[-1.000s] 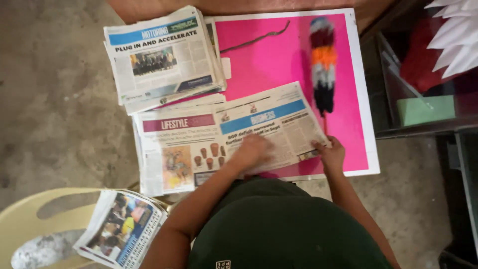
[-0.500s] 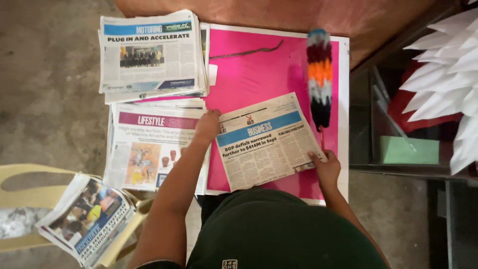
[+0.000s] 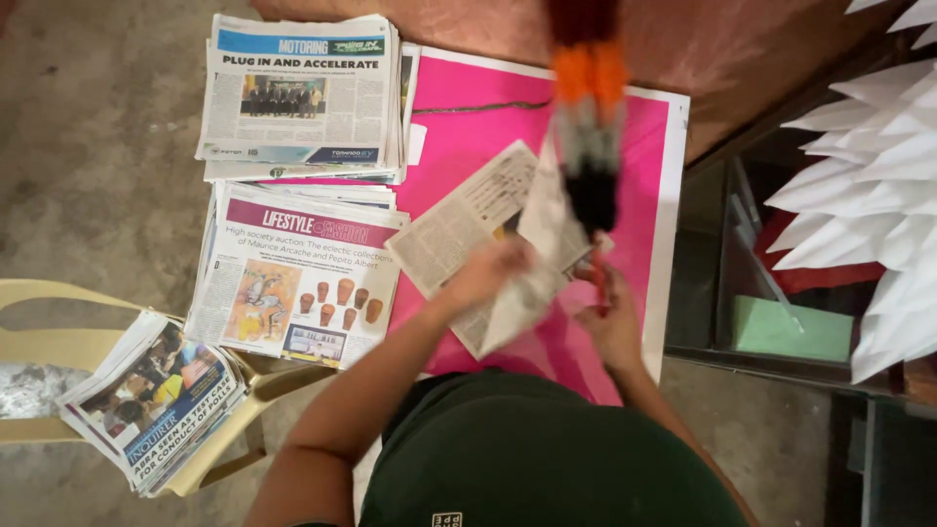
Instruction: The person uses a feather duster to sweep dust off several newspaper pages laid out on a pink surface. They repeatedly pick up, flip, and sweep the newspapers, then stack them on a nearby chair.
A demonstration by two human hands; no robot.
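My left hand (image 3: 491, 273) grips a folded newspaper sheet (image 3: 488, 229), lifted and blurred above a large pink board (image 3: 478, 107) lying on the floor. My right hand (image 3: 610, 317) is at the sheet's right edge, closed on the paper as far as the blur shows. A striped feather duster (image 3: 590, 127) with orange, grey and black bands lies on the board just beyond my hands. A thin dark stick (image 3: 464, 107) rests across the top of the board.
Two newspaper piles (image 3: 303, 93) (image 3: 293, 273) lie left of the board. A beige plastic chair (image 3: 59, 303) at lower left carries more papers (image 3: 156, 400). White folded paper cones (image 3: 869, 185) and a dark shelf with a green block (image 3: 791, 332) stand at the right.
The newspaper sheet lay flat on the board under both hands; it is now lifted and folded between them. The view has shifted closer to the board.
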